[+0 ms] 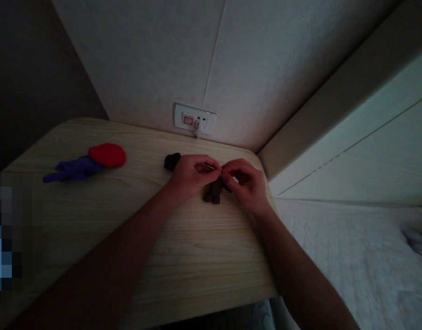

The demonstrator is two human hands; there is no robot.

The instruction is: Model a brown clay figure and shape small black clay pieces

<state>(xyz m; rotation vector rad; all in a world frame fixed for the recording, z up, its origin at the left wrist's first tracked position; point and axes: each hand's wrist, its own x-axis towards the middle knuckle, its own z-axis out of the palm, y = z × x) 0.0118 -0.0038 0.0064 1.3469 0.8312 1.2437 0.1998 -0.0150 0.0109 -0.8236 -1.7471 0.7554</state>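
On the wooden table a small dark brown figure, which looks like modelling clay, lies under my fingertips. My left hand and my right hand meet at its upper end, each with thumb and forefinger pinched together. What the fingertips hold is too small and too hidden to make out. Part of the figure's top is covered by the fingers, while its rounded lower parts show below them. Just beyond my left hand sits a black lump, partly hidden by the hand.
At the table's left lie a flat red lump and a knobbly purple piece, touching. A wall socket with a plug stands behind the table. To the right are a pale panel and a white quilted surface.
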